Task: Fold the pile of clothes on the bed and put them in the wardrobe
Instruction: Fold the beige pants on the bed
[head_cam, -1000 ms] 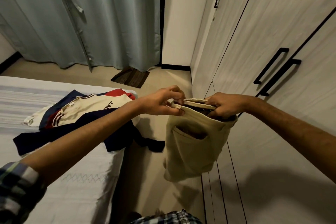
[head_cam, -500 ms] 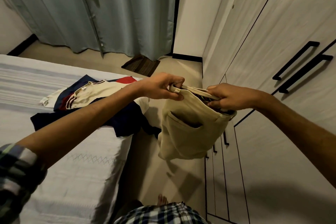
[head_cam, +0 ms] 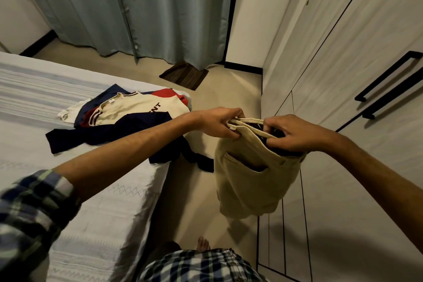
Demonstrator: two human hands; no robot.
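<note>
Two hands hold a pair of beige shorts (head_cam: 254, 174) up in the head view, in the gap between the bed (head_cam: 75, 190) and the wardrobe (head_cam: 343, 57). The left hand (head_cam: 219, 122) pinches one end of the waistband, and the right hand (head_cam: 295, 134) has its fingers curled over the other end. The shorts hang with their long axis near vertical, waistband up and hems pointing at the floor, pocket side facing the camera. On the bed, left of the shorts, lies the pile of clothes (head_cam: 128, 119), one dark piece trailing off the mattress edge. That piece could slide to the floor if brushed. The shorts may fold crooked, since the waistband looks bunched under the right hand.
</note>
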